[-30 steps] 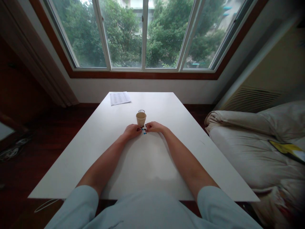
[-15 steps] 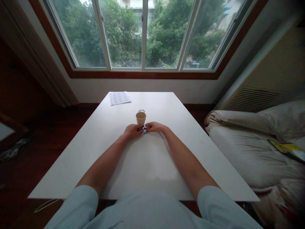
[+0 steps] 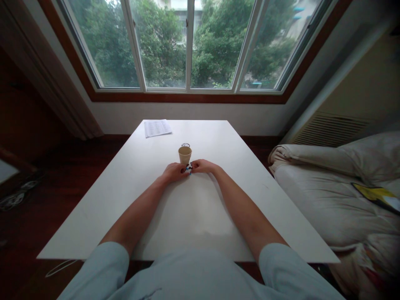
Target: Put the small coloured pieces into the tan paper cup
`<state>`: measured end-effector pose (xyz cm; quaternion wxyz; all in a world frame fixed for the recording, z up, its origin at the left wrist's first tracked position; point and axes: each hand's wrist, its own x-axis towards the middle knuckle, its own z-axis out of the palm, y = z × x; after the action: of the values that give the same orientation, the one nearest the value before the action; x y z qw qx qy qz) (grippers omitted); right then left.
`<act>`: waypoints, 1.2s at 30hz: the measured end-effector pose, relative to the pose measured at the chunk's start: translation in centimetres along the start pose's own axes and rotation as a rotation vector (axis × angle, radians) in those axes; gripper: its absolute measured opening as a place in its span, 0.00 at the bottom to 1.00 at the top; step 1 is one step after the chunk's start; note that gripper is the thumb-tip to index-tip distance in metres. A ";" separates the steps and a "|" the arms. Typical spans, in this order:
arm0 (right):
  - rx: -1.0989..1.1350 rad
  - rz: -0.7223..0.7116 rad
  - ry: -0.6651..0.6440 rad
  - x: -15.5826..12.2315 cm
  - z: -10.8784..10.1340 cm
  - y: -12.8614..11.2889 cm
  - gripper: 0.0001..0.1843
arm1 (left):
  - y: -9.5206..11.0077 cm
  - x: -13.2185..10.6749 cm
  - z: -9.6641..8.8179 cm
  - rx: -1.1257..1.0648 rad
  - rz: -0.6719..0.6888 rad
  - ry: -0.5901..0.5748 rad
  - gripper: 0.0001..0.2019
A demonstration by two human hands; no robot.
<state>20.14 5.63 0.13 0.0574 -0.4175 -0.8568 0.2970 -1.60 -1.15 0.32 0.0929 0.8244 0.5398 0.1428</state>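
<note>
Small bits (image 3: pixel 191 168) beside the cup (image 3: pixel 185 156) are best pinched softly; whether left fingers (image 3: pixel 179 167) or right fingers (image 3: pixel 196 166) hold any cannot be told.

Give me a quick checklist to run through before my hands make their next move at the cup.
1. Tan paper cup upright on the white table: ok.
2. Left hand at the small dark and blue pieces: ok.
3. Right hand at the pieces: ok.
4. Secure pinch in either hand: cannot tell, too small.
5. Paper sheets away from both hands: ok, far left corner.
</note>
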 end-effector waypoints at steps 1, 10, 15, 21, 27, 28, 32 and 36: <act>-0.008 0.001 0.001 0.1 0.1 0.1 0.16 | 0.0 0.0 0.0 0.000 0.003 0.003 0.17; -0.079 0.019 0.106 0.4 0.6 0.0 0.15 | -0.7 0.3 0.2 0.028 -0.051 0.019 0.16; -0.033 0.005 0.091 0.2 0.5 0.1 0.16 | -0.7 0.4 0.2 0.001 -0.078 0.058 0.12; 0.243 -0.077 0.028 -0.4 0.2 0.3 0.20 | -0.8 0.4 0.4 -0.028 -0.044 0.076 0.12; 0.456 -0.148 -0.085 -1.0 -0.2 0.0 0.19 | -1.1 0.2 0.5 -0.018 0.031 0.050 0.12; 0.441 -0.142 -0.100 -1.0 -0.1 -0.2 0.18 | -1.1 0.2 0.5 -0.018 0.026 0.044 0.12; 0.382 -0.127 -0.119 -0.8 0.1 -0.8 0.14 | -1.2 0.3 0.7 -0.029 -0.006 0.037 0.12; 0.327 -0.131 -0.109 -0.5 0.3 -0.9 0.13 | -1.2 0.3 0.8 -0.035 -0.008 0.024 0.11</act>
<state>19.73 4.65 0.44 0.0974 -0.3291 -0.8243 0.4503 -2.26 -0.36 -0.71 0.1014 0.8187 0.5416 0.1616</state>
